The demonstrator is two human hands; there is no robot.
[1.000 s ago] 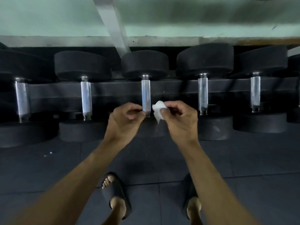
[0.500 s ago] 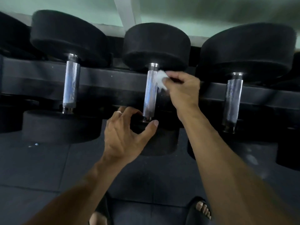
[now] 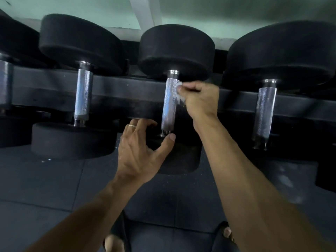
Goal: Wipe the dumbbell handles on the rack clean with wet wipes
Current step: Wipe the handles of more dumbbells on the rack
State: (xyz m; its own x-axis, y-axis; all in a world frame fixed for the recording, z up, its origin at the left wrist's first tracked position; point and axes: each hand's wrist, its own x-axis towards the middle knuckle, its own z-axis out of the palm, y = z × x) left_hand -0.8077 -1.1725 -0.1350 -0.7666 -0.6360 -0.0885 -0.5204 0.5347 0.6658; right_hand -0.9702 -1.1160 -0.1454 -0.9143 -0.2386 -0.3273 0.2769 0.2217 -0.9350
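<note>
The right hand (image 3: 199, 99) holds a crumpled white wet wipe (image 3: 179, 93) in curled fingers and presses it on the right side of the middle dumbbell handle (image 3: 170, 104), near its upper end. This chrome knurled handle is near the centre of the view, a little toward 12 o'clock, and belongs to the middle dumbbell (image 3: 175, 51), which lies on the black rack (image 3: 118, 95). The far black head of the dumbbell is at 12 o'clock from the handle, and its near head is at 6 o'clock, partly behind the left hand (image 3: 140, 151).

The left hand is spread, fingers straight and thumb apart, and it touches the near head just below the lower end of the handle. It grips nothing. A ring (image 3: 132, 126) is on one finger.

The left dumbbell handle (image 3: 82, 97) is at 9 o'clock from the middle one, and the right dumbbell handle (image 3: 263, 113) is at 3 o'clock. The dark rubber floor (image 3: 45, 188) is at 6 o'clock, with a sandalled foot (image 3: 227, 233) at the bottom edge.
</note>
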